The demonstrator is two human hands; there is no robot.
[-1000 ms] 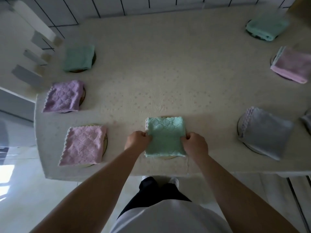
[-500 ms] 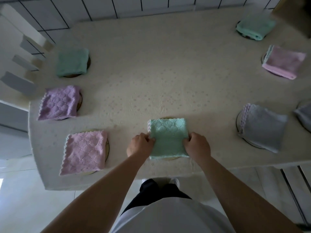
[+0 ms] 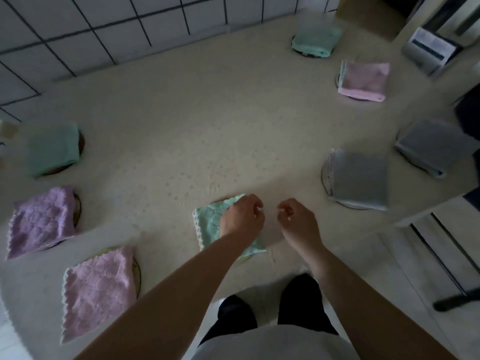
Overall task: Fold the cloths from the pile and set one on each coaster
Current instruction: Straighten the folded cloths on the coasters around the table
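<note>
A folded mint-green cloth (image 3: 210, 224) lies on a round coaster (image 3: 220, 201) at the near edge of the cream table (image 3: 207, 120). My left hand (image 3: 241, 220) hovers over the cloth's right part with loosely curled fingers and holds nothing. My right hand (image 3: 297, 220) is just right of the cloth, above bare tabletop, also loosely curled and empty. Other folded cloths sit on coasters around the table: pink (image 3: 98, 289), purple (image 3: 41, 219) and green (image 3: 52, 149) on the left, green (image 3: 315, 40), pink (image 3: 363, 80) and two grey ones (image 3: 359, 179) (image 3: 433, 146) on the right.
A white tiled wall (image 3: 104, 27) borders the table's far left side. A white box-like device (image 3: 428, 50) stands beyond the far right corner. A dark object (image 3: 470, 118) stands at the right edge. My legs and the floor show below the near edge.
Both hands have let go of the green cloth's side edges and lifted. The left now hovers over the cloth, the right beside it. The view has swung to the right.
</note>
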